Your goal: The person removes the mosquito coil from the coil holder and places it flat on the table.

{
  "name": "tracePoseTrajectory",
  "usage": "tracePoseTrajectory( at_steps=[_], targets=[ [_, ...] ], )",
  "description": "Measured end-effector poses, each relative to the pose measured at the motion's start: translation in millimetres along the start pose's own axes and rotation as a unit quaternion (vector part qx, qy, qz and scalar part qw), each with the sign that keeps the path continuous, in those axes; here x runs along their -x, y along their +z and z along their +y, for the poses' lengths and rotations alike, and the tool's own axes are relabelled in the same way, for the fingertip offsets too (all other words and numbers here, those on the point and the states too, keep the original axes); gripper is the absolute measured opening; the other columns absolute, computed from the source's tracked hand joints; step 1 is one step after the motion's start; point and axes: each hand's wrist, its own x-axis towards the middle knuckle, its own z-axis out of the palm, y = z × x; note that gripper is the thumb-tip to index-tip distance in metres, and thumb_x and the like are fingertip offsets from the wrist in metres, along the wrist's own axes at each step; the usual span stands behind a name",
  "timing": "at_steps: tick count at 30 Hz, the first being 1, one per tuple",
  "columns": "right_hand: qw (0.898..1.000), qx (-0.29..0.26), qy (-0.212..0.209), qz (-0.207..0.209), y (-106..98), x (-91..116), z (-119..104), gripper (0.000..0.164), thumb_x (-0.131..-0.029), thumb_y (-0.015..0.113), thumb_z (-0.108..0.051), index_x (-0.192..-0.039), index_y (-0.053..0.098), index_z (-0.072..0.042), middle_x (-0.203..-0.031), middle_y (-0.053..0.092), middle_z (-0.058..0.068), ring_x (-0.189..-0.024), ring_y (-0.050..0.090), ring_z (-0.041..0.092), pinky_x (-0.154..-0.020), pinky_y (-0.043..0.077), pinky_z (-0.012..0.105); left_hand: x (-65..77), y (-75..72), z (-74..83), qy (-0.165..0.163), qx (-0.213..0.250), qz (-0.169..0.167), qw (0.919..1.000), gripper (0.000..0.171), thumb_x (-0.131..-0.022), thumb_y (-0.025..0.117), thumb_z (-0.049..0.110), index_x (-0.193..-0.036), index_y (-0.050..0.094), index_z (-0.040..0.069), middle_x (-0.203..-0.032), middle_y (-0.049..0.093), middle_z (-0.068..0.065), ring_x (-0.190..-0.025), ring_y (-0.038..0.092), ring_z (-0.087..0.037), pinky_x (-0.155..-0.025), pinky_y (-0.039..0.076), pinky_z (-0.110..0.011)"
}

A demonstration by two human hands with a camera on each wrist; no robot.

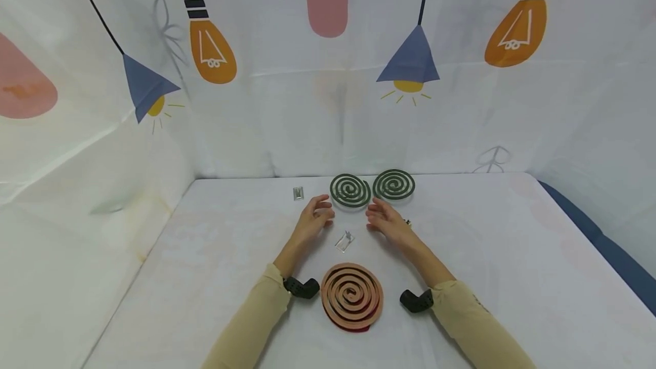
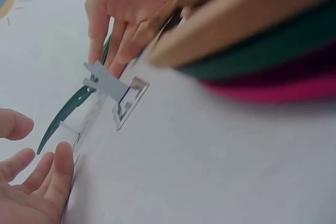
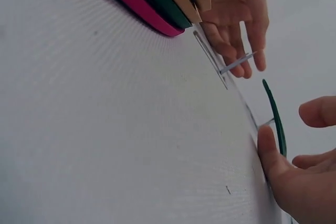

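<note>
Left hand: the left hand (image 1: 312, 221) has its fingers spread and loosely bent, clamped on nothing; they curve beside the left coil's near edge, perhaps to steady it. Contact cannot be told.
Right hand: the right hand (image 1: 392, 225) mirrors it, fingers apart and gripping nothing, just below the gap between the green coils.
Left coil: the left coil (image 1: 349, 189) stands at the far side of the table (image 1: 512, 255); the wrist views show it on a thin prong, which likely holds it off the surface.
Right coil: the right coil (image 1: 394, 184) lies just beside it; whether anything props it cannot be told.
Near stand: between the hands and the stack, the near stand (image 1: 345, 241) has its tongue bent up, seemingly to bear a coil.
Far stand: the far stand (image 1: 298, 193) lies left of the left coil.
Stack: the stack (image 1: 351, 295), brown uppermost, sits between the wrists, probably for easy reach.
</note>
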Motion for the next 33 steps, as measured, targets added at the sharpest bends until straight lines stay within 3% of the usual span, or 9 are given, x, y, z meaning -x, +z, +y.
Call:
tracePoseTrajectory(
  at_steps=[11, 26, 33],
  targets=[
    [0.998, -0.05, 0.041, -0.004, 2, -12, -3, 0.069, -0.099, 0.045, -0.009, -0.151, 0.001, -0.003, -0.15, 0.024, 0.023, -0.138, 0.033, 0.036, -0.103, 0.044, 0.037, -11.6, -7.0, 1.6, -0.027, -0.008, -0.034, 0.999, 0.051, -0.094, 0.054, 0.011, -0.143, 0.037, 0.013, -0.13, 0.052, -0.016, -0.101, 0.064, -0.026, -0.082, 0.055, -0.031],
    [0.993, -0.11, 0.039, -0.022, 1, -21, -3, 0.07, -0.099, 0.042, -0.006, -0.15, -0.006, 0.0, -0.153, 0.013, 0.028, -0.136, 0.032, 0.039, -0.099, 0.047, 0.032, -30.7, -11.6, 14.1, -0.041, -0.061, -0.053, 0.9958, 0.058, -0.094, 0.053, 0.017, -0.147, 0.03, 0.014, -0.139, 0.047, -0.012, -0.111, 0.06, -0.026, -0.088, 0.053, -0.033],
    [0.995, -0.095, 0.024, -0.018, 2, -23, -4, 0.066, -0.1, 0.042, -0.006, -0.151, 0.001, -0.001, -0.145, 0.028, 0.026, -0.131, 0.038, 0.037, -0.096, 0.049, 0.03, -41.0, -11.2, 14.2, -0.044, -0.044, -0.066, 0.9958, 0.056, -0.096, 0.051, 0.014, -0.148, 0.031, 0.014, -0.14, 0.044, -0.013, -0.113, 0.058, -0.026, -0.086, 0.054, -0.031]
  ],
)
